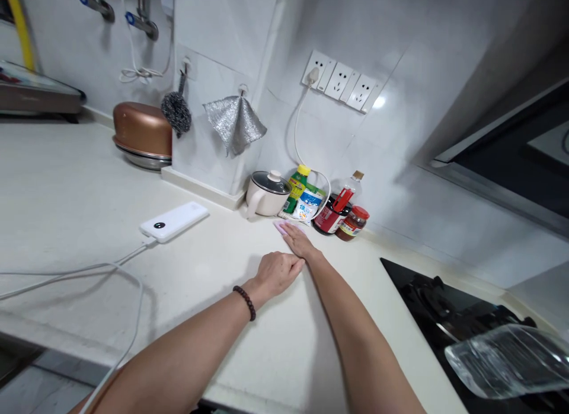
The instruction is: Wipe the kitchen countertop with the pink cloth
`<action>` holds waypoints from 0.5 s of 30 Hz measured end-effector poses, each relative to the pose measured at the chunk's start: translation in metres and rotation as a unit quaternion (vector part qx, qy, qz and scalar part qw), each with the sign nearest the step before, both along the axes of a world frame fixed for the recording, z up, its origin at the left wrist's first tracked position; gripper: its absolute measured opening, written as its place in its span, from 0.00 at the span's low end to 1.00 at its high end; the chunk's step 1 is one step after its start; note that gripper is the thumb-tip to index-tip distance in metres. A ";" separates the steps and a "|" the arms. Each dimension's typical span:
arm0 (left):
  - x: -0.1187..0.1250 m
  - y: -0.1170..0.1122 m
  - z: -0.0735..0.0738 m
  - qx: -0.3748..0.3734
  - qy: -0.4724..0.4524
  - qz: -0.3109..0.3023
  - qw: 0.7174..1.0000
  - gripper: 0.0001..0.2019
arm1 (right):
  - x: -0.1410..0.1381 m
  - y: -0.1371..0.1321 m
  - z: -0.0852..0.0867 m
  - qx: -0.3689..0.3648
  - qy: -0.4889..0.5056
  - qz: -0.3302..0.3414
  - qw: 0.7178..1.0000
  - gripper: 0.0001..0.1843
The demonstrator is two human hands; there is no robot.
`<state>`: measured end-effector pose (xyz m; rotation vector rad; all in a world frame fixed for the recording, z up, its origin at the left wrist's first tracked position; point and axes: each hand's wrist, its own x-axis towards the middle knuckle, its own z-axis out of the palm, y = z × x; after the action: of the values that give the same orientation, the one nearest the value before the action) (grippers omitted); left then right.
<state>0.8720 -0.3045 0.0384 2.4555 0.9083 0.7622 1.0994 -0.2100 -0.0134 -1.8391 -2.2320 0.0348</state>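
Note:
Both my arms reach across a white counter point(66, 194). My right hand point(299, 239) lies flat with fingers stretched out, its fingertips on a small pink cloth point(281, 226) in front of the bottles. My left hand point(278, 273) rests on the counter just behind it, fingers curled under in a loose fist with nothing showing in them; a dark bead bracelet point(245, 302) is on that wrist. A small cream electric pot point(265, 194) with a glass lid stands just beyond the cloth.
Behind the cloth stand a green bottle point(297, 186), a salt bag point(306, 204), a dark sauce bottle point(331, 214) and a red-lidded jar point(354, 222). A white power bank point(175, 221) with cable lies left. A copper pot point(142, 129) sits at the back. A black gas hob point(448, 313) is on the right.

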 end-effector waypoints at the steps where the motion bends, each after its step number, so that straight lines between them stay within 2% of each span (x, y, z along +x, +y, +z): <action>1: -0.001 0.000 0.000 -0.001 0.002 0.001 1.000 0.24 | 0.019 -0.010 0.000 0.002 0.000 -0.025 1.000 0.34; 4: 0.000 -0.001 0.000 0.001 0.012 -0.002 1.000 0.25 | 0.083 -0.049 0.001 0.008 -0.004 -0.110 0.994 0.33; 9: 0.003 -0.004 0.000 0.006 0.020 -0.004 1.000 0.25 | 0.183 -0.136 0.007 0.027 -0.007 -0.248 0.968 0.34; 12: 0.004 -0.006 0.001 0.008 0.026 -0.006 1.000 0.25 | 0.220 -0.175 0.007 0.039 -0.014 -0.319 0.947 0.33; 15: 0.005 -0.007 0.002 0.013 0.035 -0.008 0.999 0.24 | 0.238 -0.192 0.002 0.047 -0.024 -0.367 0.929 0.30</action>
<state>0.8772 -0.3116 0.0407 2.5227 0.9077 0.6903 1.3369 -0.4024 -0.0111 -2.5006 -1.4043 -0.2498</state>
